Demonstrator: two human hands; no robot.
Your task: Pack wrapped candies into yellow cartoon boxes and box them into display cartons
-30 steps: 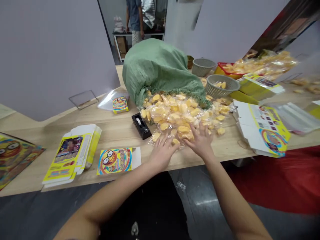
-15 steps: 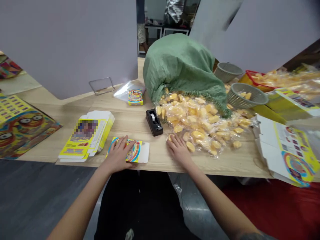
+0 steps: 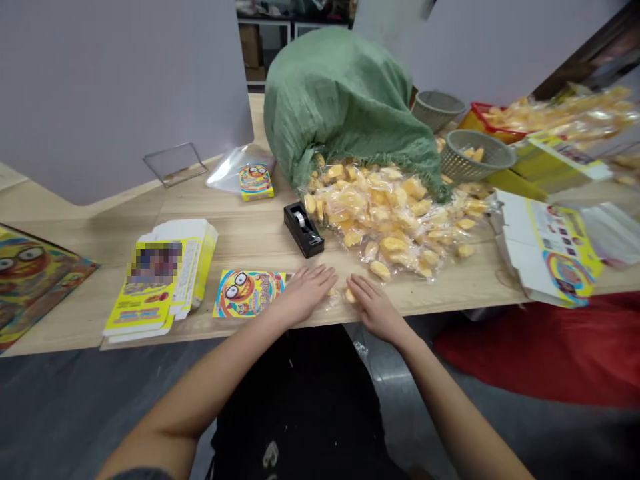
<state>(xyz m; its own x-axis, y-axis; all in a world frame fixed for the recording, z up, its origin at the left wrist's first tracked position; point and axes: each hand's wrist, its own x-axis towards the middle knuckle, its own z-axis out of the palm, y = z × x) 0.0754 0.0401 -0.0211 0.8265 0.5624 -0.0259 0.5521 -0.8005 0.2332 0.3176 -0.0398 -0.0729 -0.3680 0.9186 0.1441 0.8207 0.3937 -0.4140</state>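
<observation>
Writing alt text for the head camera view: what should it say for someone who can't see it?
Two bare hands, the left hand and the right hand, lie flat on a wooden table just below a heap of clear-wrapped yellow pieces spilled from a green sack. A black tape dispenser and printed yellow cartons lie nearby.

From the left hand [image 3: 304, 295], a way goes up over the worktop [image 3: 235, 223], between the printed card [image 3: 247, 293] and the tape dispenser [image 3: 303, 230]. Before the right hand [image 3: 376, 309], the heap of plastic packets [image 3: 385, 227] stands in the way.
</observation>
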